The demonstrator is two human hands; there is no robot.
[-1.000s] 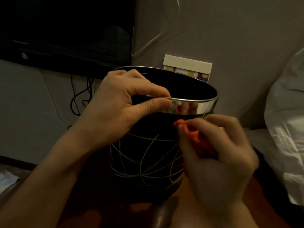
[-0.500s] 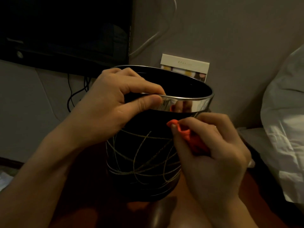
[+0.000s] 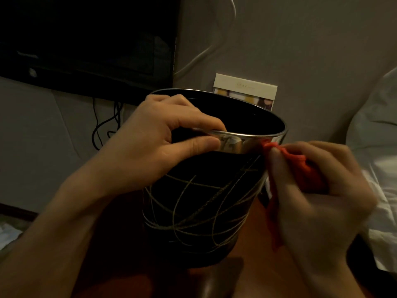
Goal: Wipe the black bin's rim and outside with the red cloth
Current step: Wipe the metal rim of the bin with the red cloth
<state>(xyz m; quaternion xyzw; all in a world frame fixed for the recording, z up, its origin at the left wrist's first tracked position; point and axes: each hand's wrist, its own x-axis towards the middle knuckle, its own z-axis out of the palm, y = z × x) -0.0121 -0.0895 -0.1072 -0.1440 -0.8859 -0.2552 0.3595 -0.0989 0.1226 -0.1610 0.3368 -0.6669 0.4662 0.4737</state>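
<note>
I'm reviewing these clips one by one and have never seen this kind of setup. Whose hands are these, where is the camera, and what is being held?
There is no machine here: a person works with bare hands, and the single camera sits on their head, looking forward and down. So the arms enter from the bottom of the picture.

The left hand grips the shiny metal rim of the black bin, fingers hooked inside and thumb outside, steadying it. The bin is black with thin pale looping lines.

The right hand holds a bunched red cloth and presses its tip against the rim band on the bin's right side; this hand is somewhat blurred.

Behind are a dark screen with cables hanging below it, a pale card leaning on the wall, and white bedding at the right.
</note>
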